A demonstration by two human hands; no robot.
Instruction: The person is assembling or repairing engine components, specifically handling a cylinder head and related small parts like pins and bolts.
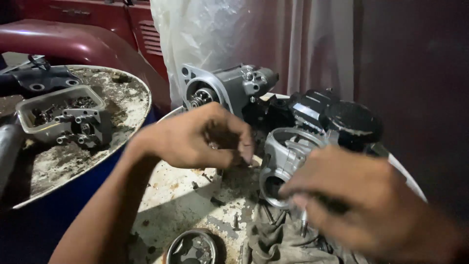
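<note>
The right hand (361, 200), blurred, closed its grip on the lower rim of a grey cast-metal housing (286, 159) standing on a rag (283, 242) over a rusty drum-top table (181, 200). The left hand (195, 137) pinched something too small to identify just beside it. The housing looked heavy, rigid and greasy, best held by its thick rim.

This is a mechanic's workshop, rough and oily. Two upturned drum tops (132, 98) serve as benches, their paint flaking and grease-stained (rust spots everywhere). A starter motor (227, 88) sits on one, beside a grey metal housing (283, 156), loose bolts (236, 221) and a dirty rag (278, 239). A plastic tub (58, 115) holds small parts. Red vehicle bodywork (73, 41) stands behind.
</note>
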